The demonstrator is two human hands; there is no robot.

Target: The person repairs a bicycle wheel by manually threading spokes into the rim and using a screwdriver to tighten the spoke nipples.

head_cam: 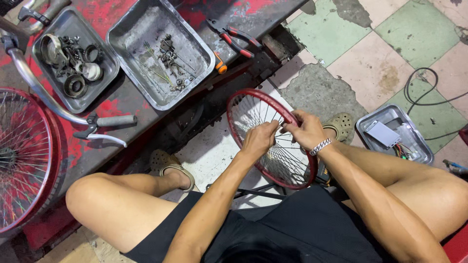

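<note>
A red desk (122, 102) is seen at the left, with two metal trays (146, 34) of small parts on it. A red spoked wheel rim (239, 104) is held upright between the knees, above the floor. Its spokes are pinched by the left hand (258, 139) and the right hand (304, 129), each grip clamped together on them.

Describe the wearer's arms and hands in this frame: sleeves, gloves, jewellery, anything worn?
Both arms are bare up to where they leave the frame, with no sleeves showing. The left hand and right hand have no gloves. The only thing worn is a silver chain-link bracelet around the right wrist. No watch, rings or markings can be made out at this size.
</note>
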